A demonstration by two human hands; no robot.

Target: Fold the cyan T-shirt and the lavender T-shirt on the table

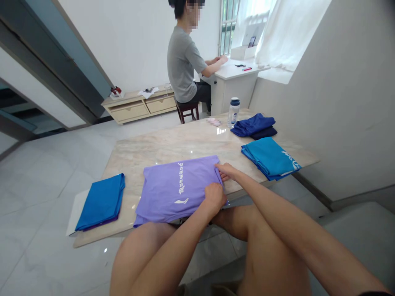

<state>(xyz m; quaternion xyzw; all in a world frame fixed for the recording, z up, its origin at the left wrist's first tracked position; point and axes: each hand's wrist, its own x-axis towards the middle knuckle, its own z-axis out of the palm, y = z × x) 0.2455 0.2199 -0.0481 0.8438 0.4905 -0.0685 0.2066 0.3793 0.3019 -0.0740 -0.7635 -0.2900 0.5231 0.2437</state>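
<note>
A folded purple shirt [175,189] with white lettering lies on the marble table [160,146] near its front edge. My left hand [214,196] is closed on the shirt's right edge near the front. My right hand [226,170] pinches the shirt's far right corner, fingers pressed on the cloth. Both forearms reach in from the lower right over my bare knees.
A folded blue shirt [101,201] lies at the table's left end, a light blue one [270,158] at the right, a dark blue pile [254,125] behind it, beside a water bottle [233,112]. Another person [185,61] sits at a white desk beyond.
</note>
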